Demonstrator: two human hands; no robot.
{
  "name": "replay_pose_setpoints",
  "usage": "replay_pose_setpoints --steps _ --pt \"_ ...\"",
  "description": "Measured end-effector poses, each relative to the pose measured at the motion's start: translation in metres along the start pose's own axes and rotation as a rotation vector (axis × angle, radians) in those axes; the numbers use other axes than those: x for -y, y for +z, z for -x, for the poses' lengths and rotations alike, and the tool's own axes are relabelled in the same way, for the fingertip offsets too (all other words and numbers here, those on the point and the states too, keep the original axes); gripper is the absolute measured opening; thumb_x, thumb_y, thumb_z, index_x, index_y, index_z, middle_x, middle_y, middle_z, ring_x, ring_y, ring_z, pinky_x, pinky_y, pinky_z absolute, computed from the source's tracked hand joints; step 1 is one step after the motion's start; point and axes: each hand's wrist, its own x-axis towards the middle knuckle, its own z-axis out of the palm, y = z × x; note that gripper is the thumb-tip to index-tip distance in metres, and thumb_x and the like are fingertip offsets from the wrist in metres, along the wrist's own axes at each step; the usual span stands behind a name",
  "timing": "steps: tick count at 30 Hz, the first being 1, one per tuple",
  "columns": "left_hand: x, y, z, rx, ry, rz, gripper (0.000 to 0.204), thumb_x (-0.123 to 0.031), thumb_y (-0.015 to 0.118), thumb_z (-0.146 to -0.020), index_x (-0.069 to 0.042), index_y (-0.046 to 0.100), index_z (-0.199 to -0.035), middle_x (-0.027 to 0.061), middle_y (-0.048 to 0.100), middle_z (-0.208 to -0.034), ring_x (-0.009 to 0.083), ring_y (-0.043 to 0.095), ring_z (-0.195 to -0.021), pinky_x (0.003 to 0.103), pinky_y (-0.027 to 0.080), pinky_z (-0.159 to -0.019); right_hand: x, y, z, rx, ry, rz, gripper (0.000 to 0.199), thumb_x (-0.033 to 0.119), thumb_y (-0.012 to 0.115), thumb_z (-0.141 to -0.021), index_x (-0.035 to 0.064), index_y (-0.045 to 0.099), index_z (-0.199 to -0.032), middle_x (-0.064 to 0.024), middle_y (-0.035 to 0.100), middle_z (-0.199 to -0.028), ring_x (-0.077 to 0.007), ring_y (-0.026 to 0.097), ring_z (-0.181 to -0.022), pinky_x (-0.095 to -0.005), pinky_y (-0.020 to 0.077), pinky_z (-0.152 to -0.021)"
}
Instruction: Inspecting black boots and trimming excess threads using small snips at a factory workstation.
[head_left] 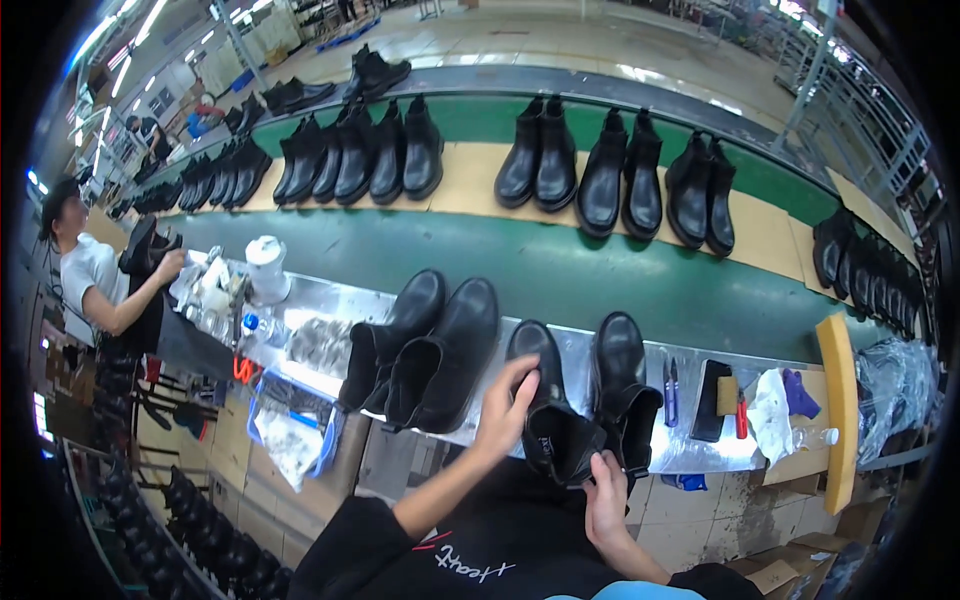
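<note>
Fingers point(513, 376) on boot point(551, 400); cloth point(290, 440) in basket point(332, 443)

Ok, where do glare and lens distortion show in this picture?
Head view: bright glare on the silver metal worktable; head view: pale highlights on the shiny black ankle boot by the left hand; head view: the wide green conveyor belt bows, with black corners around the fisheye image.

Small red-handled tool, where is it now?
Toward the head view's right, the small red-handled tool lies on the metal bench between a flat black rectangular object and crumpled white cloth.
</note>
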Motion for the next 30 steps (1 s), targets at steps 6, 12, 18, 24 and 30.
replay_pose_setpoints --steps 6,12,18,24,30 --pt "0.034 0.016 0.079 -0.124 0.032 -0.056 0.055 -0.032 0.046 -0.101 -0.001 0.039 -0.145 0.0241 0.033 -0.152 0.0369 0.03 -0.143 0.042 0.022 -0.117 0.009 0.012 0.005 0.193 -0.369 0.532 0.052 0.028 0.053 -0.101 -0.0009 0.042 -0.143 -0.0211 0.052 -0.137 -0.0283 0.05 -0.129 -0.0345 0.0374 -0.107" --pt "0.039 0.024 0.073 -0.094 0.118 -0.01 0.067 -0.047 0.033 -0.102 0.0 0.031 -0.151 0.0251 0.024 -0.158 0.0384 0.023 -0.147 0.043 0.018 -0.118 0.014 0.021 0.006 0.34 -0.507 0.707 0.046 0.02 0.057 -0.096 0.0047 0.053 -0.139 -0.0183 0.047 -0.146 -0.0317 0.046 -0.133 -0.0378 0.0345 -0.11" --pt "0.043 0.007 0.052 -0.023 0.215 -0.018 0.07 -0.053 0.025 -0.102 0.0 0.041 -0.146 0.0185 0.037 -0.153 0.0337 0.032 -0.143 0.042 0.021 -0.117 0.013 0.034 -0.021 0.412 -0.644 0.842 0.046 0.022 0.063 -0.091 0.0073 0.058 -0.135 -0.0148 0.053 -0.143 -0.0338 0.049 -0.122 -0.0398 0.0343 -0.109" --pt "0.068 0.004 0.069 0.006 0.336 -0.06 0.1 -0.075 0.036 -0.09 0.003 0.026 -0.151 0.0252 0.028 -0.155 0.039 0.028 -0.145 0.043 0.022 -0.118 0.011 0.026 -0.018 0.236 -0.577 0.649 0.039 0.013 0.059 -0.093 -0.0041 0.059 -0.129 -0.02 0.061 -0.131 -0.0307 0.056 -0.124 -0.0367 0.0383 -0.108" --pt "0.06 -0.009 0.08 0.093 0.305 -0.342 0.115 -0.036 0.087 -0.066 -0.005 0.02 -0.154 0.0216 0.021 -0.157 0.0413 0.028 -0.143 0.047 0.029 -0.116 0.055 0.02 0.017 0.17 -0.938 0.948 0.026 0.002 0.06 -0.084 -0.0047 0.064 -0.109 -0.0192 0.064 -0.116 -0.0337 0.061 -0.108 -0.0396 0.0459 -0.096"
